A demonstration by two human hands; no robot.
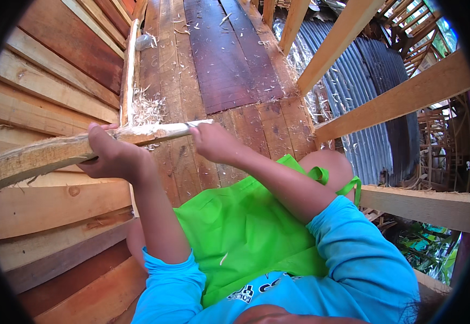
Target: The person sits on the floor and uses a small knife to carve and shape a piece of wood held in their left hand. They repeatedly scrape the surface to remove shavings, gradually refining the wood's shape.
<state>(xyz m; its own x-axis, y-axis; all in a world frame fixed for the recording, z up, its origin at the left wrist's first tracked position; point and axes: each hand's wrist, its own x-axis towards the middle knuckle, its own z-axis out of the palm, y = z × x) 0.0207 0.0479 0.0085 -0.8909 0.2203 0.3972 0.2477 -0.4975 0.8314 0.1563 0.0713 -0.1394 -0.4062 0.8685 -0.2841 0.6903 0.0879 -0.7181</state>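
Note:
A long piece of wood (46,156), rough and bark-edged on the left and pale and shaved toward its right end, lies across in front of me. My left hand (110,154) is closed around it near the middle, with the thumb along the upper side. At the pale, tapered end my right hand (216,141) is closed, its fingers pressed on the tip. A thin dark mark or edge shows beside those fingers; I cannot tell what it is. A green apron (245,232) covers my lap below both hands.
Curled wood shavings (147,109) lie scattered over the plank floor (221,65). A plank wall (56,81) rises on the left, with a clear rounded container (144,42) near its base. On the right stand wooden rails (397,97), with corrugated metal sheets (353,92) beyond.

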